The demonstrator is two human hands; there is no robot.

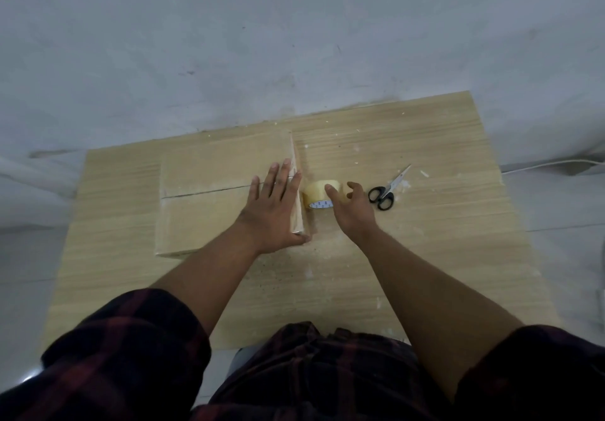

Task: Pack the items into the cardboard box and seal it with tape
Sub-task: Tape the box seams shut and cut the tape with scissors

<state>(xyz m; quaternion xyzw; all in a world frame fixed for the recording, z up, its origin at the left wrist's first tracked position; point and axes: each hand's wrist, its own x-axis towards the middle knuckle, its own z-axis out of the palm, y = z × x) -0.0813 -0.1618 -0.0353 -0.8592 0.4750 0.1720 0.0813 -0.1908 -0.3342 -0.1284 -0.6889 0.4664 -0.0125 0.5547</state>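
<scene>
Cardboard box (209, 191) sits on the desk (409, 250) at about 10 o'clock from desk centre, flaps folded shut, centre seam running roughly 9-to-3 across the top. No tape visible along the seam that I can make out; contents hidden.

Left hand (275, 206) lies flat on the box top near its right edge, fingers (284, 172) spread and extended, pressing rather than gripping anything. Thumb hooks over the near right corner.

Tape roll (319, 195) stands on the desk just beside the box's right wall, at 3 o'clock from the left hand. Right hand (352, 206) is on it: fingers curled loosely over the top and near side, touching; whether it has a firm hold cannot be told.

Scissors (386, 191), black handles, lie at 3 o'clock from the roll, near but apart, blades pointing toward 1 o'clock.

Handling judgement:
- Box: stiff walls, but the flaps probably spring up if unloaded. Hold down close to the seam, as the left hand does. Weight unknown.
- Tape roll: light, rigid ring, smooth outer face likely slick. Best taken through the core with the thumb outside, leaving the free end reachable. Free end not visible here; finding it may need a fingernail.
- Film is thin and likely to stick to itself if slack.

Stage: packing looks finished, sealing not yet begun.
</scene>
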